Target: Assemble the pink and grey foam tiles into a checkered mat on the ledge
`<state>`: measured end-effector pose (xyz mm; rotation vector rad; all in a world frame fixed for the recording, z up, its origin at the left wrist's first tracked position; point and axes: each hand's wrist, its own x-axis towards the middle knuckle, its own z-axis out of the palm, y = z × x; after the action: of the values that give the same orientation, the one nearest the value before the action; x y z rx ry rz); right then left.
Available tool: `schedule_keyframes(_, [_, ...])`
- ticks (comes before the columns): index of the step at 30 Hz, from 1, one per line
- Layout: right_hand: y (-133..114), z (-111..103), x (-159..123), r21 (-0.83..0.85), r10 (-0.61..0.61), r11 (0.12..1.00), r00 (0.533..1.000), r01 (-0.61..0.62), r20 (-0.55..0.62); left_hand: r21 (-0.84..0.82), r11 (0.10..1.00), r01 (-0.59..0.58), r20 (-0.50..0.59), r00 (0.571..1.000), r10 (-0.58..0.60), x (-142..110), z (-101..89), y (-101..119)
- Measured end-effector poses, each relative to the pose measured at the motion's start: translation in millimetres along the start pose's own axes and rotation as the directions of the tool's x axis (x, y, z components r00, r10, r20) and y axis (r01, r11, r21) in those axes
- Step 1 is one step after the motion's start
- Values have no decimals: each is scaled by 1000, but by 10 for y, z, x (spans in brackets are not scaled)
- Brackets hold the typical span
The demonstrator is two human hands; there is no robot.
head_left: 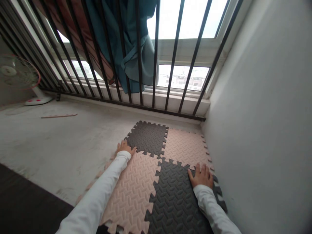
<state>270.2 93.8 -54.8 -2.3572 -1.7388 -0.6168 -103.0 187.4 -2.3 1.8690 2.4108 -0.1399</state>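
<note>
in the head view, four foam tiles make a two-by-two block on the floor [83, 139], just beside the white wall [263, 130]. each tile looks close to square, its sides of similar length. the seam between the left and right pairs runs away toward the railing [143, 105], leaning slightly right; the cross seam slopes down to the right. the far dark tile [147, 136] and near dark tile [176, 198] sit on one diagonal, the far pink tile [186, 146] and near pink tile [134, 188] on the other. all have a raised pattern of short slanting ridges and toothed, jigsaw-like edges, with a matt, rubbery look.

the left hand [125, 148] lies palm down where the far dark tile meets the near pink tile, fingers slightly spread, gripping nothing. the right hand [201, 177] lies on the near dark tile's far right corner, fingers splayed wide, tips at the seam with the far pink tile. the railing has slim dark bars; behind it hangs a softly folded blue curtain [131, 48].
</note>
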Motion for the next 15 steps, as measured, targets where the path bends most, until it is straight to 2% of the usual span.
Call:
schedule_keyframes(1, [-2,1,3,6,6,1000,1000,-7,16,-16,999,-41,-18,999,41,4,-21,127])
schedule_keyframes(3, [-1,1,7,18,12,1000,999,-12,50,-60,976,-210,-47,977,207,-21,-11,454])
schedule_keyframes(5, [4,-6,8,26,6,1000,997,-8,72,-98,904,-415,-51,910,412,-87,63,829])
schedule_keyframes(7, [8,-19,3,20,3,1000,997,-4,74,-116,840,-529,-64,848,525,-169,165,1172])
schedule_keyframes(8, [7,-28,0,12,0,1000,998,0,70,-124,828,-546,-74,838,541,-204,209,1310])
schedule_keyframes(10, [1,-49,-4,-11,3,1000,998,-3,65,-138,831,-538,-97,843,530,-238,248,1502])
schedule_keyframes(15, [-7,-101,-4,-41,9,999,996,-5,93,-138,839,-527,-155,848,507,-61,64,1636])
